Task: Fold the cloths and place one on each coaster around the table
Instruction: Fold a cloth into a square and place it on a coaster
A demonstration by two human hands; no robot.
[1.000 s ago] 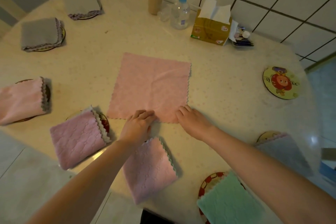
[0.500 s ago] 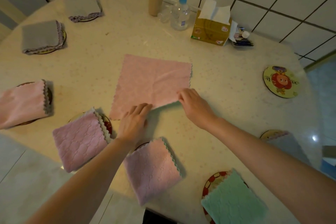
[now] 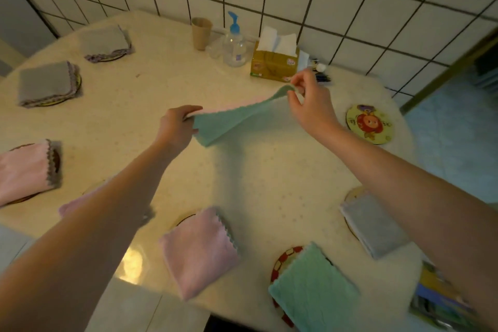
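Cloth [image 3: 229,122] held up above the counter [image 3: 269,183], teal face toward camera, pink edge along the top; stretched between both hands, sagging at lower left. Left hand [image 3: 175,129] gripping the left corner, fingers [image 3: 192,110] curled over the edge. Right hand [image 3: 310,105] higher, pinching the opposite corner between thumb and forefinger, remaining fingers loosely curled.

Bare coaster [image 3: 369,124] with cartoon print just right of the right wrist, no cloth on it.

Folded cloths on coasters around the rim: 2 grey at far left [image 3: 47,83] [image 3: 106,43], 1 pink at left edge [image 3: 25,170], 1 pink partly hidden under left forearm [image 3: 78,203], 1 pink near front [image 3: 198,250], 1 teal at front right [image 3: 314,291], 1 grey-blue at right [image 3: 374,224].

Against the tiled wall: cup [image 3: 201,33], pump bottle [image 3: 235,43], tissue box [image 3: 275,62].
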